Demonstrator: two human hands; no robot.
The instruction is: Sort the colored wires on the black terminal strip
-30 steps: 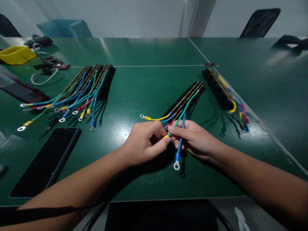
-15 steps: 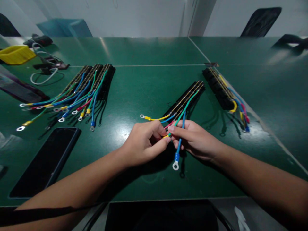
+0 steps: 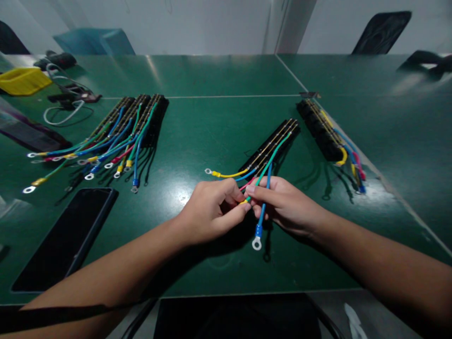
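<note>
A black terminal block (image 3: 270, 145) with brass-coloured strips lies slanted on the table, its coloured wires running towards me. My left hand (image 3: 221, 207) is closed, pinching the yellow-sleeved end of the green wire (image 3: 271, 157); the lug there is hidden by the fingers. Thumb and fingers of my right hand (image 3: 278, 202) grip the same green wire just beside it. A blue wire (image 3: 262, 216) passes by the right fingers and ends in a bare ring lug. To the left stick out a yellow wire (image 3: 233, 174) with a ring lug and, partly covered, a red wire.
Several similar wired blocks (image 3: 141, 117) lie side by side at left, and one more block (image 3: 319, 129) at right. A phone (image 3: 67, 240) rests near my left forearm. Farther back are a yellow bin (image 3: 24, 81) and a white cable (image 3: 65, 115).
Almost nothing differs. Both hands keep their pinch on the green wire, and the view has shifted very slightly.
</note>
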